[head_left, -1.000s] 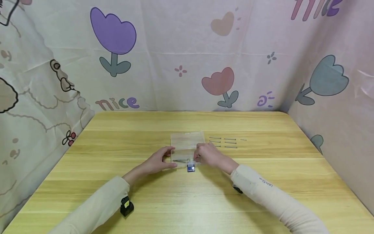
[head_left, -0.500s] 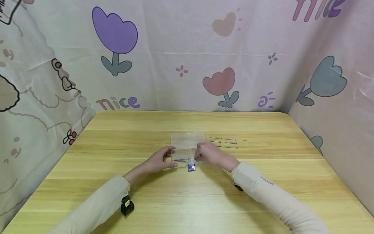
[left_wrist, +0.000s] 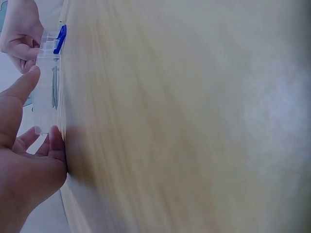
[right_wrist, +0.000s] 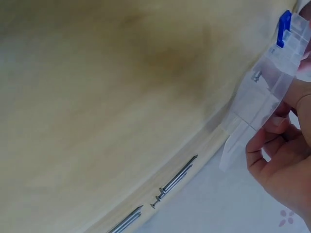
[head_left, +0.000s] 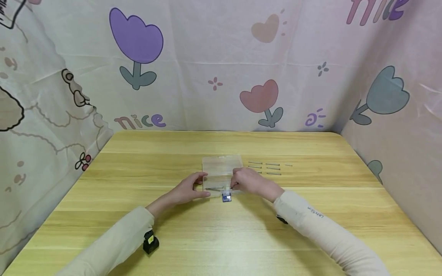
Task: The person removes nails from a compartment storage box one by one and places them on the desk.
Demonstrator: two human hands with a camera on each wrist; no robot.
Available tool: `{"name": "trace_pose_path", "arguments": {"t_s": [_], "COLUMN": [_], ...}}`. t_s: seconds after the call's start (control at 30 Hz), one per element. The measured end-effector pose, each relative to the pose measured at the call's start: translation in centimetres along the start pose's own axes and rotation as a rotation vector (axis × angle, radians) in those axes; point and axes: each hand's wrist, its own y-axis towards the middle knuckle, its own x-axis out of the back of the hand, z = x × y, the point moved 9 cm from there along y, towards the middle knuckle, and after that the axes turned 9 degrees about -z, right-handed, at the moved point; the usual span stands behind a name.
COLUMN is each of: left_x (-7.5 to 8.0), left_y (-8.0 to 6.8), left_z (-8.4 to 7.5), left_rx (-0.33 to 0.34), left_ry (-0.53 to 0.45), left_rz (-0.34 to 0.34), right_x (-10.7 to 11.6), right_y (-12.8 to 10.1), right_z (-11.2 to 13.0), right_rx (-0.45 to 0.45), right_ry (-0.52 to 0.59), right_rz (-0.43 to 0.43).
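Observation:
A clear plastic box [head_left: 215,181] with a blue latch [head_left: 226,197] stands on the table, its lid [head_left: 221,165] laid back open. My left hand [head_left: 189,188] holds the box's left end, thumb along the front wall and fingers round the end and back. Inside, nails [left_wrist: 55,87] lie lengthwise near the front wall. My right hand [head_left: 248,181] reaches into the right part of the box with bent fingers. Its fingertips are partly hidden by the box and the hand; I cannot tell whether they pinch a nail.
Right of the box, several nails [head_left: 273,168] lie in short rows on the wooden table [head_left: 221,237], with a smaller nail [head_left: 288,165] farther right. A printed cloth [head_left: 193,69] hangs behind the table and along both sides.
Both hands stay nearly still at the box. The whole head view has shifted very slightly to the right; the nails and box keep their places.

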Motion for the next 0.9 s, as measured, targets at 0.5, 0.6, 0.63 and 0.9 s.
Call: {"name": "trace_pose_path", "arguments": {"t_s": [0.5,0.6,0.63,0.9], "left_x": [0.0,-0.1,-0.1,-0.1], "left_y": [0.0,0.0,0.0,0.0], "left_z": [-0.2,-0.1,0.0,0.1], "left_rx": [-0.010,-0.018,-0.017,-0.018], "left_ry": [0.010,0.011,0.012,0.015], "left_rz": [-0.011,-0.005,-0.002,-0.003], "right_x": [-0.3,-0.1,0.0,0.5], "right_y": [0.0,-0.2,-0.3,-0.6], "right_z": [0.7,0.6,0.5,-0.4], "right_rx": [0.093,0.087,0.082,-0.017], "right_ry": [-0.167,-0.126,-0.101,0.007], "right_rz": [0.031,0.026,0.022,-0.004]}}
